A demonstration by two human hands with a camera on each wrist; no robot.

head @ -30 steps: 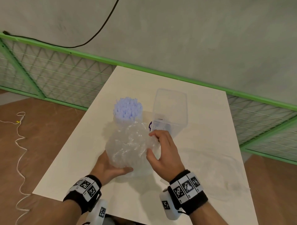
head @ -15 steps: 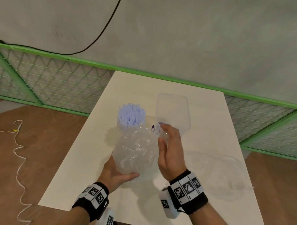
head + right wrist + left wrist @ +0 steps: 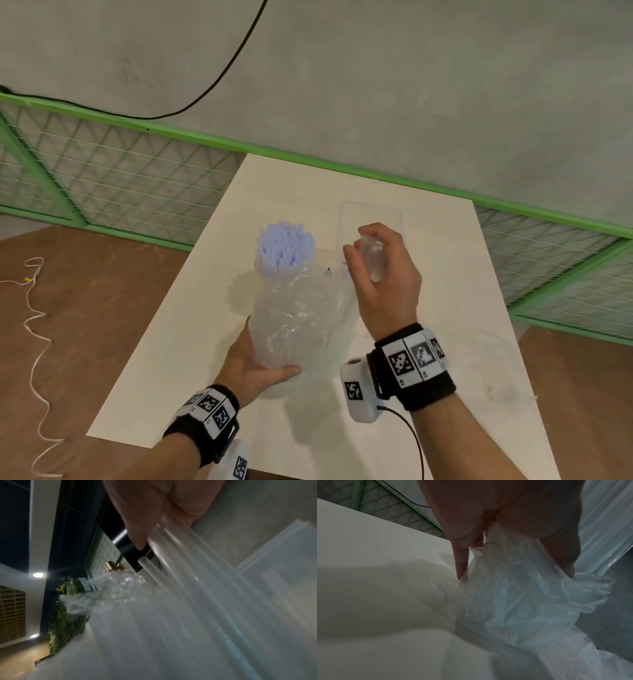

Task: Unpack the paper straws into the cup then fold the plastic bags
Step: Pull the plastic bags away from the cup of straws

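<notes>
A bundle of lavender paper straws (image 3: 285,245) stands upright in a cup hidden behind a crumpled clear plastic bag (image 3: 296,322) on the white table (image 3: 191,342). My left hand (image 3: 255,368) grips the bag's near end, thumb on top; the left wrist view shows fingers (image 3: 460,561) curled into the crinkled bag (image 3: 513,601). My right hand (image 3: 376,270) is raised over the table and pinches the bag's far end, bunched plastic showing in its fist. In the right wrist view the bag (image 3: 197,608) stretches taut from the fingers (image 3: 137,536).
A second clear plastic bag (image 3: 371,219) lies flat behind my right hand; another faint one (image 3: 493,363) lies at the table's right. A green mesh fence (image 3: 120,178) runs behind the table. A white cord (image 3: 34,325) trails over the floor on the left.
My right hand has risen from the bag's crumpled middle, pulling its far end up and away. The left hand has kept its grip on the near end.
</notes>
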